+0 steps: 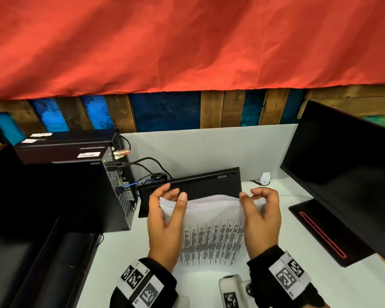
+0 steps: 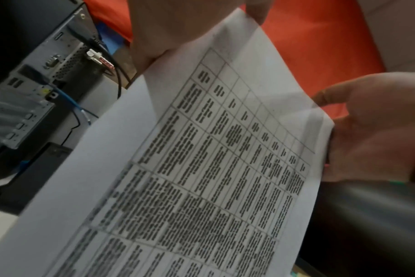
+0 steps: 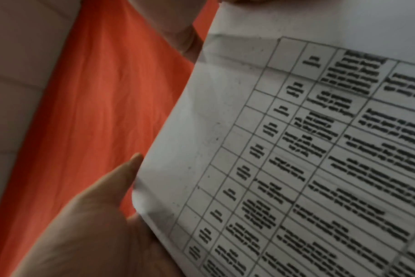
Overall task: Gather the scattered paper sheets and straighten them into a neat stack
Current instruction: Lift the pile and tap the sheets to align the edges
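A stack of white paper sheets [image 1: 211, 230] printed with a table stands upright on the white desk [image 1: 125, 263], its top edge fanned and bowed. My left hand [image 1: 165, 218] grips the stack's upper left side, thumb on the front and fingers behind. At the upper right corner my right hand [image 1: 262, 214] pinches the sheets, thumb in front and curled fingers over the top edge. Both wrist views are filled with the printed sheet [image 2: 201, 168] [image 3: 296, 150], with a hand at each side edge.
A black keyboard [image 1: 191, 185] stands on edge just behind the papers. A computer tower [image 1: 76, 192] with cables sits to the left. On the right stands a dark monitor [image 1: 347, 174] with its base [image 1: 325, 232]. A white device [image 1: 231, 290] lies at the near edge.
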Tool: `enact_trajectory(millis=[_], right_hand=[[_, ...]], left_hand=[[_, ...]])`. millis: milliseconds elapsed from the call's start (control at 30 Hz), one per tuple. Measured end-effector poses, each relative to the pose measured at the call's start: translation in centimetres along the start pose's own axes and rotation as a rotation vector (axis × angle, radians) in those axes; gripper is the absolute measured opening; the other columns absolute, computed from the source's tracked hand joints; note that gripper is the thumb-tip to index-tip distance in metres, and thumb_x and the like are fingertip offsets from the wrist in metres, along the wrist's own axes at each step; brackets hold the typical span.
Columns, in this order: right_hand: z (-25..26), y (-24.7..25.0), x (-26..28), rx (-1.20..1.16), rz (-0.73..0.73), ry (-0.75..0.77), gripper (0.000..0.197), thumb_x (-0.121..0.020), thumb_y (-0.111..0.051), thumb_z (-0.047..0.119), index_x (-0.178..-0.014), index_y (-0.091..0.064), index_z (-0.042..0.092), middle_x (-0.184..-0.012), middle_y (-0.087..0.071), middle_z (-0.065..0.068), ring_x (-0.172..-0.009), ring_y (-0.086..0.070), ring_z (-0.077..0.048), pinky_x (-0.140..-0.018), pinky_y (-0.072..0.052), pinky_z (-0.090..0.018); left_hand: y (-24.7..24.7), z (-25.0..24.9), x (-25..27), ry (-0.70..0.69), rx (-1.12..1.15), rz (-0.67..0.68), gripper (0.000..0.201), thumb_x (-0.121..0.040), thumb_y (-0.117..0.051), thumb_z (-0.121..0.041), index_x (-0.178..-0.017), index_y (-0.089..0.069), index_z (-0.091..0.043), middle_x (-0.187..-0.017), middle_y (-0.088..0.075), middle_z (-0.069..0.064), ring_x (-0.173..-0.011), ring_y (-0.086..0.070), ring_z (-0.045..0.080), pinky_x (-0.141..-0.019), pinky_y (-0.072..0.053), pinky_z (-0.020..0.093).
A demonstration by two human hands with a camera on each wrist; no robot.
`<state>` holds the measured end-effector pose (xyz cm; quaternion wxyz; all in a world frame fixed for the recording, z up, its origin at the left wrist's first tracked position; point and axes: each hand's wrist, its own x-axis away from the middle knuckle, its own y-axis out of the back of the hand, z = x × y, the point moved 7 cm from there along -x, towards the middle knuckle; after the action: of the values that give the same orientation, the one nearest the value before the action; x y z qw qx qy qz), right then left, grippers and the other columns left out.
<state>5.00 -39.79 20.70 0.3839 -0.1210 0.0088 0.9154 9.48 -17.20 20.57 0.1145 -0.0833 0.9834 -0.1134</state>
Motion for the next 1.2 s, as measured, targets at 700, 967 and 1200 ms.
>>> enact_trajectory(millis=[700,967,1200], right_hand=[[0.3,-0.5,1.3,0.269,0.238,0.251,0.040,-0.082,-0.070,0.023,-0.110,-0.060,0.051,-0.110,-0.040,0.004,-0.103,-0.046,0.012,-0.089,-0.048,-0.011],[0.5,-0.9,3.3,0.405,0.222,0.378,0.047,-0.080,-0.070,0.030,-0.122,-0.054,0.044,-0.119,-0.027,0.013,-0.109,-0.046,0.004,-0.089,-0.054,-0.024],[0.3,-0.7,2.9,0.403,0.244,0.355,0.046,-0.080,-0.071,0.029,-0.119,-0.055,0.047,-0.125,-0.027,0.012,-0.112,-0.048,-0.002,-0.093,-0.053,-0.027]], left_hand=[[-0.5,-0.4,-0.2,-0.063,-0.065,0.096,0.063,-0.064,-0.081,-0.017,-0.117,-0.048,-0.017,-0.098,-0.062,0.000,-0.079,-0.066,-0.005,-0.066,-0.052,0.008],[-0.1,-0.5,1.8,-0.447,-0.583,0.102,0.045,-0.085,-0.068,-0.017,-0.120,-0.053,-0.040,-0.138,-0.035,0.003,-0.124,-0.032,-0.017,-0.095,-0.028,-0.006],[0.5,-0.1,1.2,-0.403,-0.592,0.130,0.044,-0.089,-0.065,-0.006,-0.124,-0.053,-0.030,-0.134,-0.039,0.006,-0.120,-0.033,-0.024,-0.087,-0.030,-0.011]])
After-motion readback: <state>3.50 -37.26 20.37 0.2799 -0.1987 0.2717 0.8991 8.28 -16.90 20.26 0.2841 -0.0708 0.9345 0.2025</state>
